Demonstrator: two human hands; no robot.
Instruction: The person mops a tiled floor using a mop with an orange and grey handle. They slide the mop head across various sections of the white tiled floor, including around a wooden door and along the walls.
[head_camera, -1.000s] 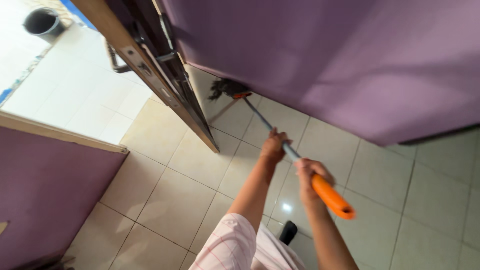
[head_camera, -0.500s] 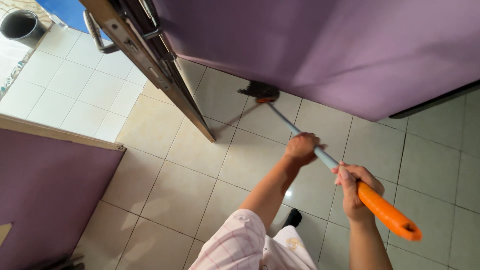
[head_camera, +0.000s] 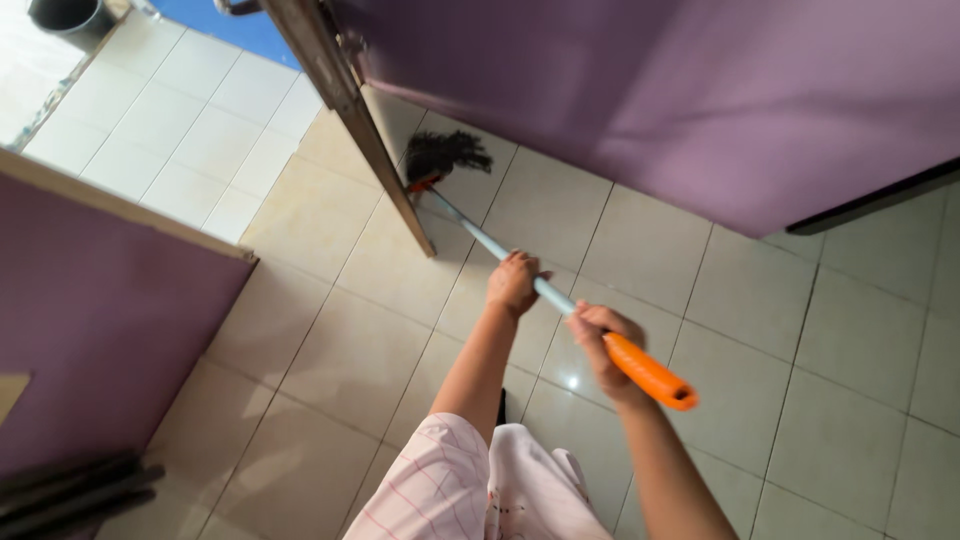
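Down on the cream floor tiles (head_camera: 330, 350), seen from the head camera, a person works a mop (head_camera: 520, 272) with both bare hands. Its dark stringy head (head_camera: 445, 153) lies on the floor at the foot of the purple wall (head_camera: 650, 90), just beside the lower corner of the open wooden door (head_camera: 345, 100). A small orange collar joins the head to a pale metal pole, which runs diagonally down and right to an orange grip (head_camera: 648, 370).

Her left hand (head_camera: 515, 283) is curled closed around the metal pole about midway along it, knuckles up, the forearm stretched forward. Behind it, the right hand (head_camera: 600, 338) is wrapped tight around the pole right where the metal meets the orange grip; the free end of the grip sticks out past the hand toward the right.

A pink checked sleeve (head_camera: 425, 480) fills the bottom of the frame. Beyond the door lie whiter tiles (head_camera: 170, 130), and a dark bucket (head_camera: 68, 14) sits at the top left corner. Near the bottom left, some dark bars, possibly other tool handles (head_camera: 70, 490), lie against a second purple wall (head_camera: 100, 320).
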